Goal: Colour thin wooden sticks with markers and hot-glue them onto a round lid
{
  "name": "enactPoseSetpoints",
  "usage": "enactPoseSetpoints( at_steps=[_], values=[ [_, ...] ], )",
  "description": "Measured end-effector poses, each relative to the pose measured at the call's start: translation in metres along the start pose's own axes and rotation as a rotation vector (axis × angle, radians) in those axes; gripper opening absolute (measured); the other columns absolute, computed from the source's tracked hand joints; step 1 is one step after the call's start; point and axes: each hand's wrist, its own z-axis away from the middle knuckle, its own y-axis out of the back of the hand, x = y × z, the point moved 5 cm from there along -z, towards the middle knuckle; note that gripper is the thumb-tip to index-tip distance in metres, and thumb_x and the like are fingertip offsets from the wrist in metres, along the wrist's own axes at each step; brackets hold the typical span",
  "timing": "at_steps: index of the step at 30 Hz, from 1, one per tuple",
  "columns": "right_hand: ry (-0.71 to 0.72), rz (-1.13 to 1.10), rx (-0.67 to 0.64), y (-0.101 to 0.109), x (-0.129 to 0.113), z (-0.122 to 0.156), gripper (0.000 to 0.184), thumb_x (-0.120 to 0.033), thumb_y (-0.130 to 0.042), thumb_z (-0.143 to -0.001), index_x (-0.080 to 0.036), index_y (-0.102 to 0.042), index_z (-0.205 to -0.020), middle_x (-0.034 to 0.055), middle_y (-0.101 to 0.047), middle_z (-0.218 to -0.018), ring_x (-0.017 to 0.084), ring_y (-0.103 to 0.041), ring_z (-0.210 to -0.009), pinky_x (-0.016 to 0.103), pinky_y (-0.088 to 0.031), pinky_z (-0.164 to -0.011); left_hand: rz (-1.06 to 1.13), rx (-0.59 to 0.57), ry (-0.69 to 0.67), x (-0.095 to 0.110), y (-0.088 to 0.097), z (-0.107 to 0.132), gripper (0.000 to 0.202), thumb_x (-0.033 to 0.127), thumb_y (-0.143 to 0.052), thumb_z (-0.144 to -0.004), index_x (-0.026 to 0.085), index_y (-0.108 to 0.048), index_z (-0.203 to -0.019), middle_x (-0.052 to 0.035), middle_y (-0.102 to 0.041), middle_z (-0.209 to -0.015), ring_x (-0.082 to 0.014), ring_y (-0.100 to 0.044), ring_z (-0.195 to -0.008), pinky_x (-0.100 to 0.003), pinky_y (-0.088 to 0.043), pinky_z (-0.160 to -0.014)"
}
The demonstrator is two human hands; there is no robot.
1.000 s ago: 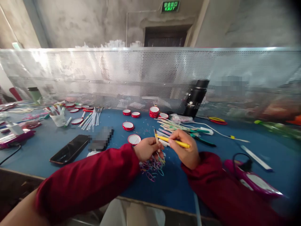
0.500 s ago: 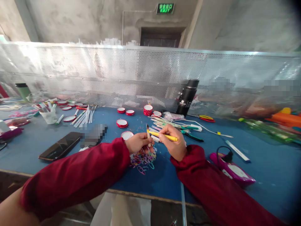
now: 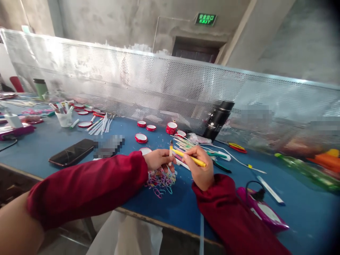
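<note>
My left hand (image 3: 158, 160) pinches a thin pale stick (image 3: 170, 153) with a dark tip, holding it upright. In my right hand (image 3: 201, 168) is a yellow pen (image 3: 198, 161), gripped as for writing. The pen's front end meets the stick near its upper part; whether they touch I cannot tell. Below my left hand lies a tangled heap of coloured small loops (image 3: 161, 183), like rubber bands, partly hidden by the fingers. Just behind that hand, a round white-faced piece (image 3: 145, 151) is partly covered.
Several red-rimmed round pieces (image 3: 141, 138) lie behind my hands. Pliers (image 3: 221, 155), thin sticks and a black bottle (image 3: 218, 120) are beyond my right hand. A phone (image 3: 73, 152) lies left, a purple box with a plug (image 3: 262, 209) right. Mesh panel (image 3: 148, 81) stands behind.
The view has tilted and shifted, so the scene sits rotated. My hands keep the same holds on the stick and the yellow pen, with little visible movement.
</note>
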Motion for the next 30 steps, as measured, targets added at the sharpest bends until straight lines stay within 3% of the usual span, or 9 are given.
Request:
enactPoseSetpoints(
  at_steps=[14,30],
  values=[
    [0.042,0.021,0.075,0.0035,0.0004,-0.0016,0.008,-0.026,-0.059,-0.082,-0.021,-0.054,-0.078,-0.0012,-0.058,-0.066,0.015,-0.056,-0.059,0.028,-0.046,-0.057,-0.051,0.005,-0.006,0.0037,-0.0002,0.0023,0.032,0.047,-0.053,-0.082,0.017,-0.052,-0.09,-0.0015,-0.065,-0.073,-0.0065,-0.051,-0.051,-0.019,-0.028,-0.046],
    [0.049,0.047,0.026,0.0007,0.0005,-0.0005,0.006,-0.024,-0.06,-0.082,-0.021,-0.056,-0.079,-0.0007,-0.058,-0.068,0.015,-0.056,-0.061,0.028,-0.044,-0.058,-0.052,0.012,0.006,0.007,-0.001,0.0045,0.022,0.037,-0.048,-0.087,0.016,-0.052,-0.09,-0.0016,-0.065,-0.072,-0.0057,-0.051,-0.049,-0.019,-0.027,-0.045]
  ],
)
